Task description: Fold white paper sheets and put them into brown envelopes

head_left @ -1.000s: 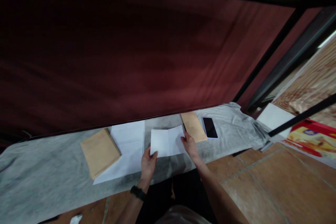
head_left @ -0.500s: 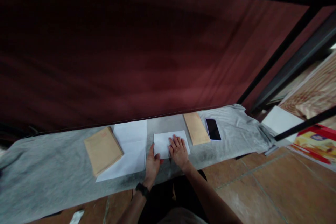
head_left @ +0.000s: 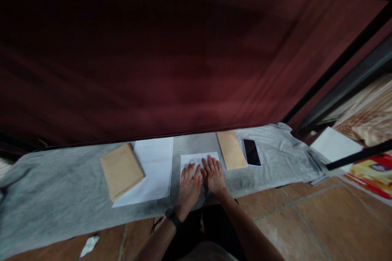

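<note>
A folded white sheet of paper point(head_left: 196, 158) lies on the grey cloth, partly covered by both hands. My left hand point(head_left: 189, 187) rests flat on its left part, fingers stretched out. My right hand point(head_left: 213, 175) presses flat on its right part, fingers slightly spread. The two hands are side by side, thumbs close together. To the right lies a brown envelope point(head_left: 232, 150), with a phone point(head_left: 251, 152) beside it, dark screen up. On the left, a stack of brown envelopes point(head_left: 121, 171) overlaps larger white paper sheets point(head_left: 155, 169).
The grey cloth point(head_left: 67, 200) covers a long narrow bench. A dark red panel point(head_left: 183, 69) rises right behind it. Black metal bars, a white box point(head_left: 335, 144) and a red-and-yellow carton point(head_left: 372, 173) stand at the right. A crumpled white scrap point(head_left: 89, 246) lies on the tiled floor.
My left hand has moved from gripping the folded paper's left edge to lying flat on top of it. My right hand stays on the paper, shifted slightly. The camera view has tilted a little.
</note>
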Demonstrator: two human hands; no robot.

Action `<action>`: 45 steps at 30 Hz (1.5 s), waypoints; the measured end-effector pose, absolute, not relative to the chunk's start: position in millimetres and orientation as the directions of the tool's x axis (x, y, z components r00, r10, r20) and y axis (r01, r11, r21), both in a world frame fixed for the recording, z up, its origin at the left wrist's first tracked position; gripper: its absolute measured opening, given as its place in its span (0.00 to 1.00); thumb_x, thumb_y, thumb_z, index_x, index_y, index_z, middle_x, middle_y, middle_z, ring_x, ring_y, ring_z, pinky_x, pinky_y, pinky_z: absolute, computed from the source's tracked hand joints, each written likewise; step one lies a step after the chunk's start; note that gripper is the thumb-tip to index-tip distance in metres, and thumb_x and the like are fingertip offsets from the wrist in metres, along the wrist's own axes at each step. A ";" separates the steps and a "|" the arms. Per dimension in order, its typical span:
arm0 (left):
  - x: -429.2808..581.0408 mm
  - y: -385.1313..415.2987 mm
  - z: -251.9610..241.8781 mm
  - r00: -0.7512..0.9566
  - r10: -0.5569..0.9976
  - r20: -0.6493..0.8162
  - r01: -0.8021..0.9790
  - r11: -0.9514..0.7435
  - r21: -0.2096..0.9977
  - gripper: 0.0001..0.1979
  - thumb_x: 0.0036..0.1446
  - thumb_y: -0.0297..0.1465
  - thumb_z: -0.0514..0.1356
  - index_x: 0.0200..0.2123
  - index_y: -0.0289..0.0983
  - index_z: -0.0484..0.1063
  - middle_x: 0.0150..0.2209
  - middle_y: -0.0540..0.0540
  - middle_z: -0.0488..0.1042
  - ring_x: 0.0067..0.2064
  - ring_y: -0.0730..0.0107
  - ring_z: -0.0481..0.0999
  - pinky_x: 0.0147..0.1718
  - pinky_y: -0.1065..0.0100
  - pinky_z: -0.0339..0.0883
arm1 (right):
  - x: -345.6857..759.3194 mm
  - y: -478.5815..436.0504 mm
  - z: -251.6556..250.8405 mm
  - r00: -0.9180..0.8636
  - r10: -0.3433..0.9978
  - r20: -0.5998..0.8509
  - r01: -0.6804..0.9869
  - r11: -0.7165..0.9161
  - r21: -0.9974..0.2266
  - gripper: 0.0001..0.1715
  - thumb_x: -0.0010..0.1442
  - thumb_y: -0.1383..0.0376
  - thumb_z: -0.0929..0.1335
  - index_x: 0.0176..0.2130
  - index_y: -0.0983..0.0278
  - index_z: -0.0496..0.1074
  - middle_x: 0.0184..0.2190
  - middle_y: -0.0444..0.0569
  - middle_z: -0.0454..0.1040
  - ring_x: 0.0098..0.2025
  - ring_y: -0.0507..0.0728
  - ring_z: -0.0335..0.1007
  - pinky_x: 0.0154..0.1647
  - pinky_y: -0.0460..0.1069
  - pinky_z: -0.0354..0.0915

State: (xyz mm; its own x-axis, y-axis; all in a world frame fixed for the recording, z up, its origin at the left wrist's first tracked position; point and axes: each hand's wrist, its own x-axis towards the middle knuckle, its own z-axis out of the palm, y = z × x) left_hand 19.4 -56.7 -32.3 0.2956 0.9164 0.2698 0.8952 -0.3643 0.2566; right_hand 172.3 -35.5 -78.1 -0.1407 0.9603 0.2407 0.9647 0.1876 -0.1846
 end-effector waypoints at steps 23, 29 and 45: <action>10.0 -16.8 -66.5 0.162 0.954 0.251 0.956 -0.215 0.199 0.30 0.69 0.36 0.44 0.67 0.23 0.56 0.69 0.30 0.56 0.71 0.52 0.51 0.68 0.49 0.46 | 171.1 -34.8 -82.4 -0.097 0.946 0.309 0.961 0.170 -0.219 0.28 0.72 0.57 0.58 0.68 0.59 0.59 0.69 0.54 0.56 0.70 0.64 0.52 0.67 0.62 0.49; 26.3 -45.0 -69.8 0.402 0.896 0.188 0.875 -0.437 0.210 0.27 0.68 0.32 0.44 0.69 0.34 0.56 0.69 0.40 0.58 0.71 0.57 0.52 0.68 0.48 0.46 | 172.1 -34.7 -78.5 -0.112 0.965 0.238 0.962 0.165 -0.216 0.29 0.72 0.59 0.58 0.69 0.58 0.57 0.70 0.54 0.54 0.71 0.64 0.50 0.68 0.62 0.47; 2.7 -54.5 -66.9 0.332 0.923 0.193 0.914 -0.366 0.177 0.29 0.68 0.39 0.47 0.69 0.37 0.55 0.70 0.40 0.55 0.72 0.57 0.50 0.69 0.49 0.43 | 179.5 -57.8 -90.6 -0.046 0.926 0.375 0.974 0.125 -0.189 0.33 0.72 0.58 0.57 0.68 0.75 0.55 0.68 0.66 0.56 0.70 0.65 0.51 0.67 0.62 0.53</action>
State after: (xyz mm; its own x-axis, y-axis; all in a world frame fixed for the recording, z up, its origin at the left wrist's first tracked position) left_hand 2.7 -54.5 -66.9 0.3324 0.9231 0.1933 0.9136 -0.3661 0.1772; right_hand 179.5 -57.8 -90.6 -0.0462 0.9261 0.3746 0.9740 0.1249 -0.1888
